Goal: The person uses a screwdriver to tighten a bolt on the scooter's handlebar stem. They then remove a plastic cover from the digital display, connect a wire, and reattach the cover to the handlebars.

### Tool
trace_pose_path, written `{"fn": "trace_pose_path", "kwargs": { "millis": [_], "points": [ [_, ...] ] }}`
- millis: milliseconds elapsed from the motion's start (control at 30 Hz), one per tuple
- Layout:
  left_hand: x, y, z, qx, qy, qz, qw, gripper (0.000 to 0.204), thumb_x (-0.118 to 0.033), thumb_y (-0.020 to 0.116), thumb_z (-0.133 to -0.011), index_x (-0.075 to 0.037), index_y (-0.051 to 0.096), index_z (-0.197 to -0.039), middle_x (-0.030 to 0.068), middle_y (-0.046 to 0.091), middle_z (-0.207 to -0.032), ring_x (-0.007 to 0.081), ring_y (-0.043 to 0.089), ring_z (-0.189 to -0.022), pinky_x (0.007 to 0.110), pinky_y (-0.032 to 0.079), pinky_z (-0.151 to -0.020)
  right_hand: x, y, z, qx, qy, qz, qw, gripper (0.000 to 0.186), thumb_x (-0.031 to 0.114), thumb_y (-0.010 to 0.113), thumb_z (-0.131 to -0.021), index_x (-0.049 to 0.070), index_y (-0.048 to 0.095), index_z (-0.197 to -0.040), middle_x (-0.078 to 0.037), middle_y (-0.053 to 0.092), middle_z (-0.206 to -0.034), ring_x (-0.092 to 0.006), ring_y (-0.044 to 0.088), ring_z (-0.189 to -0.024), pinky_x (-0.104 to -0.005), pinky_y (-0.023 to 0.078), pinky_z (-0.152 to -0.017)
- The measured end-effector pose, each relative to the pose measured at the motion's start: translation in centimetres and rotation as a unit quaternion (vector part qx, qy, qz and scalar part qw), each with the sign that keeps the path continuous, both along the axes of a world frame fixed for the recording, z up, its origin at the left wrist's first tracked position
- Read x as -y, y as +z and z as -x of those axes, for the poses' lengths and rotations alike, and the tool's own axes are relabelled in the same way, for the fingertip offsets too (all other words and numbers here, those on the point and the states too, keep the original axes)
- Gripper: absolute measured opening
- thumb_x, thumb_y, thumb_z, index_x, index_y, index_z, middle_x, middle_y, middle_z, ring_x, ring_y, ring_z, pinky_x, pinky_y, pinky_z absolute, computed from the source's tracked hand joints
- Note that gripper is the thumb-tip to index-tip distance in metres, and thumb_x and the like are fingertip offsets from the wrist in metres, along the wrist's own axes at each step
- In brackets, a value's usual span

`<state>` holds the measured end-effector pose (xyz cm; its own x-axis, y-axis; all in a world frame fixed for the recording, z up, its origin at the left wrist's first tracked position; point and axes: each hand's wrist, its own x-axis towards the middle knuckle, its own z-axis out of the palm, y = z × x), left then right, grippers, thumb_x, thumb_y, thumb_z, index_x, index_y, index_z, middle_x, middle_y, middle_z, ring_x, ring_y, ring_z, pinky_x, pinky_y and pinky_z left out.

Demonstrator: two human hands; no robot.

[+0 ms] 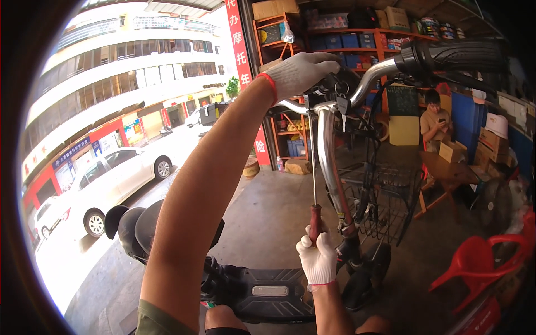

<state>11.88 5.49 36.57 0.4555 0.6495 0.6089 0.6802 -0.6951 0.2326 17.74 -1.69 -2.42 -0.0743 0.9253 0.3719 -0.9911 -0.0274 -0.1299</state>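
My left hand [302,73], in a white knit glove, is wrapped over the black unit [334,84] at the middle of the chrome handlebar [375,77]; its fingertips are partly hidden. Lower down, my right hand [319,261], also gloved, grips a screwdriver [316,219] by its dark red handle. The long thin shaft points up alongside the silver steering stem [324,142], its tip reaching the underside of the unit. Keys [343,107] hang beside the stem. Below lies the black footboard [268,290] of the electric scooter.
A wire basket [385,201] is beyond the stem, with a black grip [466,56] at upper right. Behind are orange shelves [385,42], a seated person [435,120] with a phone, a wooden table [446,167] and a red chair [474,265]. White cars [120,178] stand outside at left.
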Motion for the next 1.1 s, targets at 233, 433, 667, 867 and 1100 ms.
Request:
{"fn": "trace_pose_path", "kwargs": {
  "millis": [233, 433, 667, 867, 1100],
  "points": [
    [0.0, 0.0, 0.1, 0.010, -0.008, 0.023, 1.000, 0.053, -0.040, 0.055, -0.104, -0.012, 0.058, -0.148, 0.0058, 0.071, -0.121, 0.0137, 0.064, -0.106, 0.029, 0.050, -0.094, -1.2, -2.2, -1.2, -0.003, 0.138, -0.024, 0.990, 0.051, 0.037, 0.060, -0.106, 0.001, 0.052, -0.141, -0.009, 0.065, -0.102, -0.0082, 0.037, -0.051, -0.0256, 0.029, -0.050],
    [0.5, 0.3, 0.0, -0.006, 0.014, 0.022, 1.000, 0.053, -0.041, 0.054, -0.104, -0.013, 0.059, -0.148, 0.0070, 0.071, -0.122, 0.0154, 0.064, -0.111, 0.030, 0.049, -0.099, 0.1, 0.3, 0.3, 0.009, 0.001, 0.034, 0.999, 0.049, 0.032, 0.063, -0.105, 0.003, 0.050, -0.143, -0.007, 0.061, -0.101, -0.0096, 0.051, -0.066, -0.0258, 0.041, -0.063],
    [0.5, 0.0, 0.1, 0.000, 0.000, 0.020, 1.000, 0.053, -0.040, 0.055, -0.103, -0.014, 0.058, -0.149, 0.0073, 0.070, -0.126, 0.0164, 0.063, -0.116, 0.031, 0.047, -0.103, -1.5, -1.6, -1.3, 0.061, 0.030, -0.018, 0.998, 0.043, 0.029, 0.061, -0.106, -0.001, 0.056, -0.137, -0.009, 0.063, -0.099, -0.0086, 0.037, -0.049, -0.0260, 0.030, -0.050],
    [0.0, 0.0, -0.1, 0.013, 0.004, 0.017, 1.000, 0.053, -0.042, 0.054, -0.101, -0.013, 0.061, -0.145, 0.0095, 0.072, -0.126, 0.0206, 0.066, -0.114, 0.033, 0.048, -0.103, -1.7, -2.7, -0.9, -0.024, 0.148, -0.030, 0.988, 0.053, 0.040, 0.066, -0.102, 0.002, 0.056, -0.137, -0.008, 0.064, -0.104, -0.0096, 0.046, -0.058, -0.0269, 0.039, -0.061],
    [-0.3, 0.1, 0.2, -0.009, 0.007, -0.005, 1.000, 0.052, -0.040, 0.056, -0.103, -0.012, 0.059, -0.147, 0.0047, 0.071, -0.120, 0.0128, 0.064, -0.108, 0.028, 0.050, -0.095, -0.5, -0.3, 0.4, 0.166, -0.146, 0.013, 0.975, 0.040, 0.022, 0.061, -0.105, 0.004, 0.055, -0.140, -0.005, 0.063, -0.102, -0.0104, 0.052, -0.065, -0.0265, 0.040, -0.060]
  ]
}}
